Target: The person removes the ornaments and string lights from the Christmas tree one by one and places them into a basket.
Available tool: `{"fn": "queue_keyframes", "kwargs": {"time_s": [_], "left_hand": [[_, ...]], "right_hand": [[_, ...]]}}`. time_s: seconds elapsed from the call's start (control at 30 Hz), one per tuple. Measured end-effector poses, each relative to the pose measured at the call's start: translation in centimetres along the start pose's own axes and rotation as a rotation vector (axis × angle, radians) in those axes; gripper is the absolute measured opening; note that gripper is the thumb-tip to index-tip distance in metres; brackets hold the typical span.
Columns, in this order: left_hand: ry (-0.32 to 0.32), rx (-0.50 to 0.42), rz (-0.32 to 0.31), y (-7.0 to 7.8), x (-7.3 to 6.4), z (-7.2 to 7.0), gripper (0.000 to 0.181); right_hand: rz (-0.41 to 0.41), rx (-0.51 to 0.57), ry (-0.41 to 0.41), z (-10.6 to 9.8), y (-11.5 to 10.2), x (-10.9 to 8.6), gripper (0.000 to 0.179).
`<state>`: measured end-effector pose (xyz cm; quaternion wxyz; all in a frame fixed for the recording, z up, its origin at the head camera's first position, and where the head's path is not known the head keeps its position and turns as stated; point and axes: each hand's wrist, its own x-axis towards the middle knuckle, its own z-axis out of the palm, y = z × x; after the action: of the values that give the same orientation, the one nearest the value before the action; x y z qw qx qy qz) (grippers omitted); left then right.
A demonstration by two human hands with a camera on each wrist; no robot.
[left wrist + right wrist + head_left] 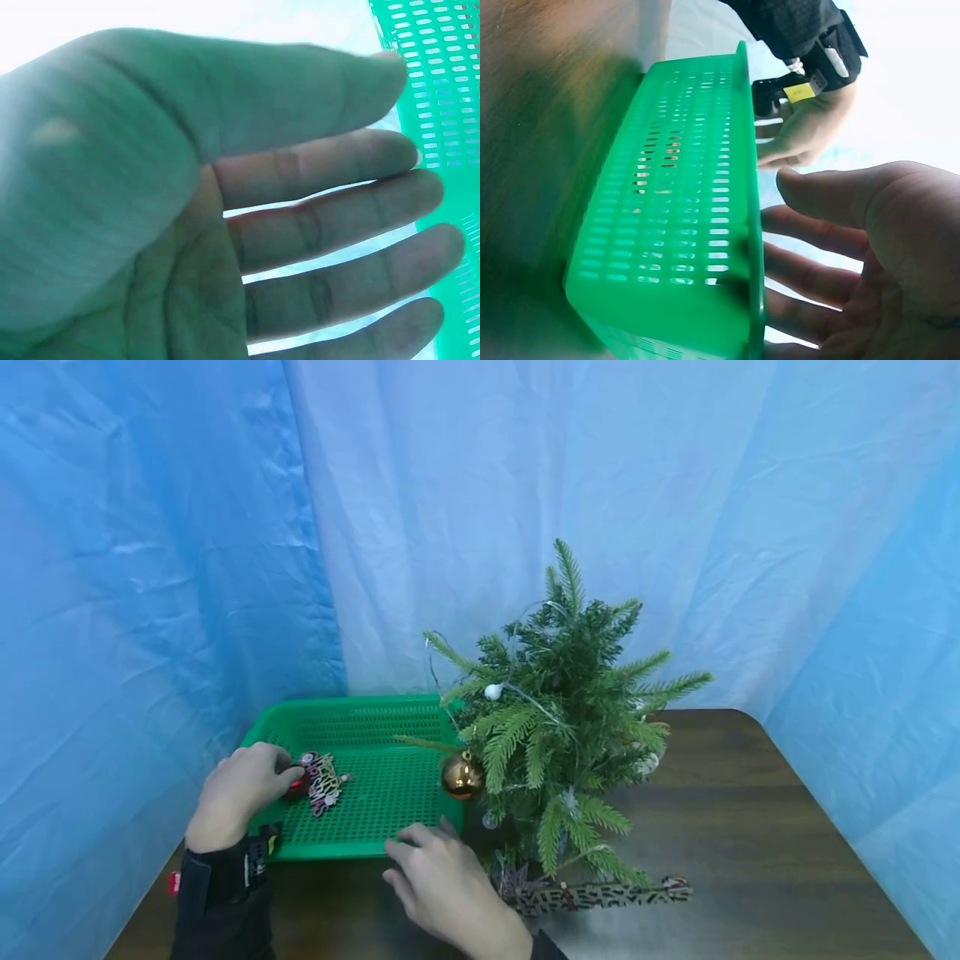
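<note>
My left hand (243,785) reaches over the left side of a green plastic basket (390,852), beside a red ball ornament (297,783). In the left wrist view its fingers (337,240) extend nearly straight, with nothing seen between them and the thumb. Right next to the red ball lies a pink and gold lettering ornament (322,783). My right hand (450,885) is at the near right corner of the basket, its fingers loosely spread. From the right wrist view, those fingers (810,274) appear right at the basket's rim, holding nothing.
A small artificial Christmas tree (555,727) stands right of the basket, a gold ball (462,776) and a light string with a white bulb (492,692) on it. A patterned lettering strip (600,896) shows at its foot. Blue curtains (525,510) surround the brown table (720,793).
</note>
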<state>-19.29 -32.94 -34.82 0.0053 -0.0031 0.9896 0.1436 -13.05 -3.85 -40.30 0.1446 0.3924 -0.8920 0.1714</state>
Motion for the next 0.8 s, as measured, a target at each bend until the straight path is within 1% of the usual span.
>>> {"fn": "queue_keyframes", "kwargs": {"time_s": [0.1, 0.17, 0.23, 0.3, 0.4, 0.47, 0.5, 0.53, 0.57, 0.63, 0.73, 0.8], "left_hand": [[0.002, -0.006, 0.003, 0.4, -0.2, 0.0, 0.02], [0.014, -0.017, 0.014, 1.0, -0.4, 0.0, 0.02], [0.047, -0.024, 0.042, 1.8, -0.5, -0.1, 0.022], [0.091, -0.033, 0.072, 2.9, -0.6, -0.1, 0.021], [0.18, -0.043, 0.126, 4.8, -0.9, -0.3, 0.023], [0.252, -0.048, 0.168, 6.0, -1.2, -0.3, 0.031], [0.287, -0.053, 0.19, 6.5, -1.4, -0.3, 0.032], [0.326, -0.058, 0.215, 7.1, -1.6, -0.3, 0.037], [0.361, -0.064, 0.237, 7.5, -1.7, -0.2, 0.036], [0.444, -0.071, 0.28, 8.4, -2.1, -0.2, 0.034], [0.569, -0.112, 0.347, 9.4, -2.7, 0.0, 0.031], [0.652, -0.138, 0.411, 10.0, -3.0, 0.1, 0.029]], "right_hand": [[-0.011, 0.004, -0.016, -0.1, 0.1, -0.1, 0.03], [-0.018, -0.01, -0.019, -0.2, 0.2, 0.0, 0.03], [-0.016, -0.008, -0.003, -0.4, 0.3, 0.1, 0.03], [-0.015, 0.021, 0.036, -0.6, 0.5, 0.2, 0.028], [-0.015, 0.138, 0.102, -1.3, 0.6, 0.4, 0.025], [-0.016, 0.227, 0.13, -2.1, 0.6, 0.4, 0.024], [-0.012, 0.272, 0.134, -2.6, 0.6, 0.3, 0.025], [-0.007, 0.314, 0.134, -3.1, 0.5, 0.2, 0.025], [-0.002, 0.347, 0.135, -3.7, 0.5, 0.0, 0.025], [0.002, 0.39, 0.138, -5.0, 0.4, -0.5, 0.026], [0.01, 0.452, 0.161, -7.0, 0.3, -1.5, 0.027], [0.019, 0.48, 0.186, -8.2, 0.3, -2.1, 0.027]]}}
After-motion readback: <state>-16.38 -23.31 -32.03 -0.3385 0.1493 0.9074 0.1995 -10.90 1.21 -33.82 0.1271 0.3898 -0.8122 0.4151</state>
